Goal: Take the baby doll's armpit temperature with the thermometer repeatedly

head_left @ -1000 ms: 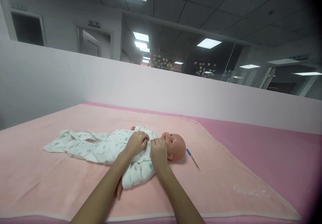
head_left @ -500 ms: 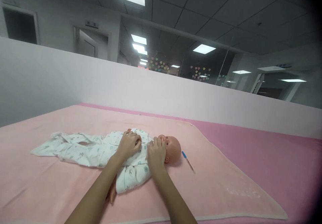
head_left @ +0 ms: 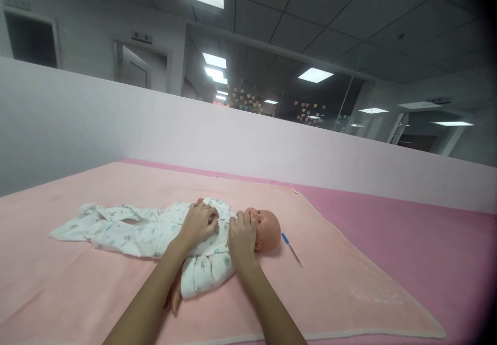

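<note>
A baby doll (head_left: 268, 231) lies on its back with its head to the right, dressed in a white printed romper (head_left: 155, 231). My left hand (head_left: 200, 223) is closed on the front of the romper at the chest, its fingers curled. Close by at the neck opening, my right hand (head_left: 243, 236) is also closed, with fingertips curled by the doll's chin. A thin pale strip, perhaps a tie or edge of the cloth, shows between the hands. What exactly the fingertips pinch is hidden. One doll hand (head_left: 175, 301) sticks out of the near sleeve.
Right of the doll's head lies a thin pen-like stick with a blue cap (head_left: 286, 238). A peach blanket (head_left: 330, 293) spreads under everything on a pink surface (head_left: 407, 231). Behind it stands a low white wall (head_left: 233, 138).
Both hands stay at the doll's chest and neck with only slight finger movement. The whole scene sits a few pixels further right.
</note>
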A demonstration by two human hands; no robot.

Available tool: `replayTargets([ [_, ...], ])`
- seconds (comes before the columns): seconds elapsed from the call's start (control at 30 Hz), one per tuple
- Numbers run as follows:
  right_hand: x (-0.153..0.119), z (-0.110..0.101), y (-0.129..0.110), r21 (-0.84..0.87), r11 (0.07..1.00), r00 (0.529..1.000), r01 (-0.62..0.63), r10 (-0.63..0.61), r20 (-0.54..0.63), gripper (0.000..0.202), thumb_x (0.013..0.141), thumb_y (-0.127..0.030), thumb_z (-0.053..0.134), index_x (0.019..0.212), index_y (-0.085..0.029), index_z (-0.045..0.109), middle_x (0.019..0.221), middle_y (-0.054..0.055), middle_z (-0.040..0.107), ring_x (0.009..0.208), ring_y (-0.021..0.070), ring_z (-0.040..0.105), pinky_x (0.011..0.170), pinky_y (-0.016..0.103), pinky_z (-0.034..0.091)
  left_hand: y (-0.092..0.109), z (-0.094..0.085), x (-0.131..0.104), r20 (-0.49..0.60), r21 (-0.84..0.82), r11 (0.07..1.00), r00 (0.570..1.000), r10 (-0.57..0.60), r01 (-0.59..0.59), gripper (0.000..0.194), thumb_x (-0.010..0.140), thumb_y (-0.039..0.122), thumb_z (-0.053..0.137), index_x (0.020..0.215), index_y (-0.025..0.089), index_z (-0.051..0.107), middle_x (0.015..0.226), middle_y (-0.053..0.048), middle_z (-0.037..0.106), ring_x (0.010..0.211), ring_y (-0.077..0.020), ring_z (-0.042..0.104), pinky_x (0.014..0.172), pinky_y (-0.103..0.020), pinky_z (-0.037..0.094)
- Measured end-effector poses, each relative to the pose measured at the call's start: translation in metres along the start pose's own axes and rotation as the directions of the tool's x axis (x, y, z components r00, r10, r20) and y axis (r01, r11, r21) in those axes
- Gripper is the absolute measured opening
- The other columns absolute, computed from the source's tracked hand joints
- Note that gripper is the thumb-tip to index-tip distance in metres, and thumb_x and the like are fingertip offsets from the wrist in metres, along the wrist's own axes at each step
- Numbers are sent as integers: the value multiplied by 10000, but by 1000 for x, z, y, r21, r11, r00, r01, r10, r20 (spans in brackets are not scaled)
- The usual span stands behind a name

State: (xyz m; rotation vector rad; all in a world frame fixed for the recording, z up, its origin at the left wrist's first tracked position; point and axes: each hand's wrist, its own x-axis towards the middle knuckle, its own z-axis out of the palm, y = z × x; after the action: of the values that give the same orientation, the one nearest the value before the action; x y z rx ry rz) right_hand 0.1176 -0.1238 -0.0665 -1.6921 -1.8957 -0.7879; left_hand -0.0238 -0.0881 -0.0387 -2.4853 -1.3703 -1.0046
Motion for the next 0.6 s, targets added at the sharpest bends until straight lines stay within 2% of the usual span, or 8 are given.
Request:
replayTargets([
  [0.1,5,6,-5,131,988,995,77,-68,-75,122,763,-78,497,798,-176,562,858,67,569,828,206,469,780,353,296,-5,-2,0,24,-121,991,998,-58,60,227,697,183,425,783,212,633,779,-20,656,838,-206,549,840,-364,349],
  [0.2,16,7,-13,252,958,990,134,-117,-82,108,811,-123,483,800,-187,569,778,34,585,768,174,487,726,313,297,-11,-2,1,69,-282,950,991,-117,132,255,686,186,432,812,212,652,788,-18,662,794,-192,567,772,-321,404],
  [0.33,31,6,-22,337,941,999,26,-11,-48,130,826,-176,485,731,-183,574,732,27,608,720,166,507,682,300,291,-17,-1,1,104,-432,880,980,-172,200,270,719,222,442,875,194,660,739,-13,661,703,-170,581,683,-284,433],
  [0.43,31,9,-25,384,922,996,-54,78,-45,128,807,-170,495,704,-185,569,716,19,610,703,164,507,656,289,291,-19,0,1,113,-488,841,972,-204,233,274,742,258,443,901,177,651,678,-2,643,655,-159,580,669,-279,436],
  [0.6,20,17,-25,401,915,994,-28,68,-85,125,782,-158,496,702,-175,590,746,41,614,780,180,498,707,293,308,-22,4,2,102,-487,841,972,-212,235,267,747,269,438,881,170,646,676,-2,639,652,-160,581,659,-276,426],
])
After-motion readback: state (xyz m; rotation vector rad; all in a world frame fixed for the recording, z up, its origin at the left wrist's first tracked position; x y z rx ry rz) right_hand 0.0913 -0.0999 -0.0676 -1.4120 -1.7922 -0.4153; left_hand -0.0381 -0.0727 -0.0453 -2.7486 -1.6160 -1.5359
